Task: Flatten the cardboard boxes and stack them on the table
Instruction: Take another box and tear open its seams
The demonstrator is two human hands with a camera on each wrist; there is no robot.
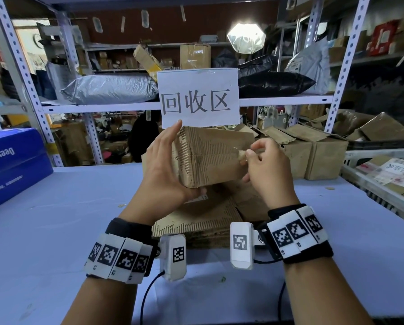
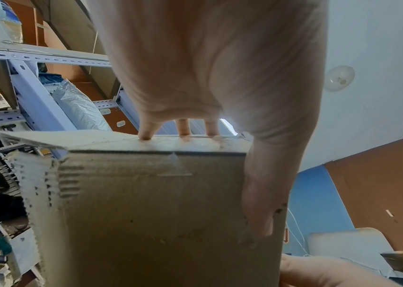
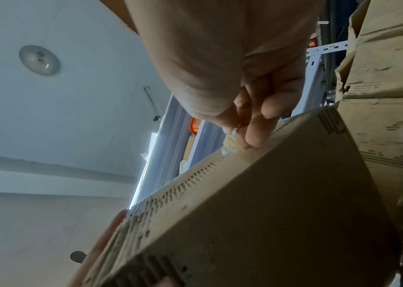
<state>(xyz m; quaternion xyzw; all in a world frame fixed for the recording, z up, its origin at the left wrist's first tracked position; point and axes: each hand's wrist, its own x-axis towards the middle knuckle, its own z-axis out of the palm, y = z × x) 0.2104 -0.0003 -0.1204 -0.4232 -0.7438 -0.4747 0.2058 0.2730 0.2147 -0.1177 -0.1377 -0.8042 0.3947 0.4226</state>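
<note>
With the box [image 1: 210, 158] held up above the flattened pile [image 1: 196, 221], clamped in the left hand [image 1: 165, 165], the tape [image 1: 241, 155] pinched by the right hand [image 1: 266, 170] is probably best peeled slowly along the seam.

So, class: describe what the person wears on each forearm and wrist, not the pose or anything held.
Both forearms are bare, with no sleeves. Each wrist carries a black band fitted with white tiles printed with black square markers. A white camera block with its own marker sits on each inner wrist, trailing a dark cable.
</note>
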